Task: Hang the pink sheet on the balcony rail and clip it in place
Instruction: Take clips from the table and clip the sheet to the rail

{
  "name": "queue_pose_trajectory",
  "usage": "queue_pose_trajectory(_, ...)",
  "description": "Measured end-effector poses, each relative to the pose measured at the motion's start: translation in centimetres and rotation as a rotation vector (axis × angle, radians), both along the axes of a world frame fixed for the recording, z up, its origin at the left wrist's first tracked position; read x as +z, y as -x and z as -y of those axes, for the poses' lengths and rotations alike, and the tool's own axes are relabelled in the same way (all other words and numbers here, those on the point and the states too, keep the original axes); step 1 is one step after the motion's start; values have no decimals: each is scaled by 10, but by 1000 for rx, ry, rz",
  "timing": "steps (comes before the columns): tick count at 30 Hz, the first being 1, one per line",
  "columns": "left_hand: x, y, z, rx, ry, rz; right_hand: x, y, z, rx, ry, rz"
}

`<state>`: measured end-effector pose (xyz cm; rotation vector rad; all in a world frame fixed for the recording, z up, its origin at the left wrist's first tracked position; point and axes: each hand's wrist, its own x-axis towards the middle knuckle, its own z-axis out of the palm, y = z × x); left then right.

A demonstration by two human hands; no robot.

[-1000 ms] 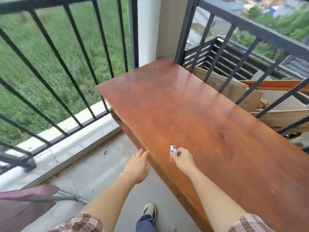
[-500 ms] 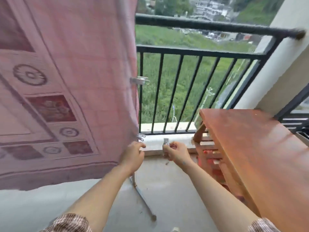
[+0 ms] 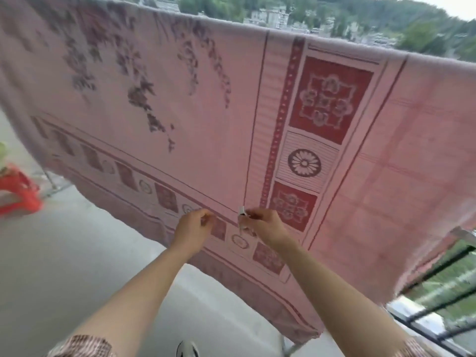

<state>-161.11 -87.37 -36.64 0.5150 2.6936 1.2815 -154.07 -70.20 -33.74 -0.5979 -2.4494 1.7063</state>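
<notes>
Balcony-hung pink sheet (image 3: 180,124) before curled left hand (image 3: 192,229); right hand (image 3: 265,226) seemingly pinches clip (image 3: 242,212).

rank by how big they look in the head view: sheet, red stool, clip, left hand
1. sheet, by far the largest
2. red stool, partly cut off at the edge
3. left hand
4. clip, smallest, pinched in the right hand

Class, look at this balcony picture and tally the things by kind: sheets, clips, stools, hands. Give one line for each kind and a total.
Sheet: 1
Clip: 1, in the right hand
Stool: 1, red
Hands: 2, left hand and right hand
Total: 5
</notes>
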Motion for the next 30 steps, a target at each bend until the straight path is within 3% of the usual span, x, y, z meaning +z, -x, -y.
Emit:
queue_pose_trajectory(3,8,60,30,104,-65,19,10,76,28,82,159,-61)
queue_pose_trajectory(9,31,173,86,232,-148,100,28,213,80,227,267,-105)
queue_pose_trajectory(17,55,292,173,495,-479,273,60,367,177,369,424,-94)
queue_pose_trajectory(23,57,374,256,615,-640,230,70,468,268,469,375,-87)
queue_pose_trajectory(30,54,496,396,604,-539,-21,69,596,407,480,373,-138)
